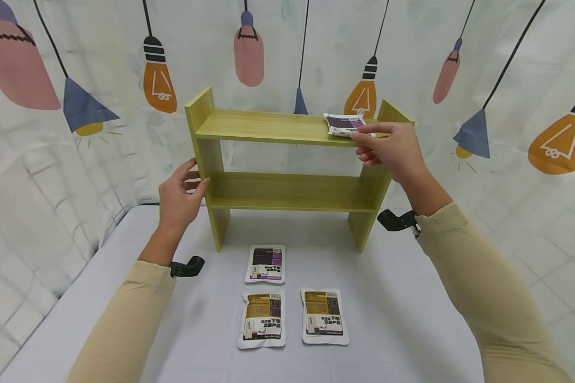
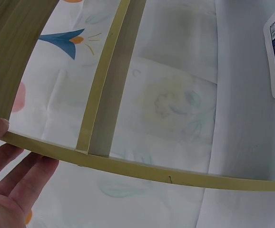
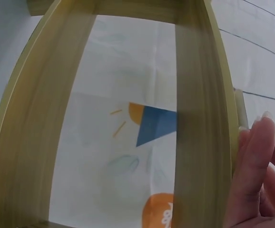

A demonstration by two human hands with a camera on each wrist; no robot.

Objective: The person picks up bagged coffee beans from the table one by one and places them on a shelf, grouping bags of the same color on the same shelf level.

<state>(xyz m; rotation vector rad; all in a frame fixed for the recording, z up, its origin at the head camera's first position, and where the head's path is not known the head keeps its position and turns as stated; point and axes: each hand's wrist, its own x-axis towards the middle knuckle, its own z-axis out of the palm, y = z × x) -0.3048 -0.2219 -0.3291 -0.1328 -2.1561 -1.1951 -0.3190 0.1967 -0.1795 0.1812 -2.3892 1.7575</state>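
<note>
The purple-labelled packet (image 1: pixel 344 124) lies on the top board (image 1: pixel 268 126) of the rack, near its right end and just left of the right hand (image 1: pixel 394 150), the nearer of the 2, whose fingers pinch its right edge. Its printed top points toward the backdrop (image 1: pixel 279 53), long axis seemingly front to back, though foreshortening leaves doubt. The left hand (image 1: pixel 179 198) has its fingers clasped around the rack's left side panel (image 1: pixel 211 159).
</note>
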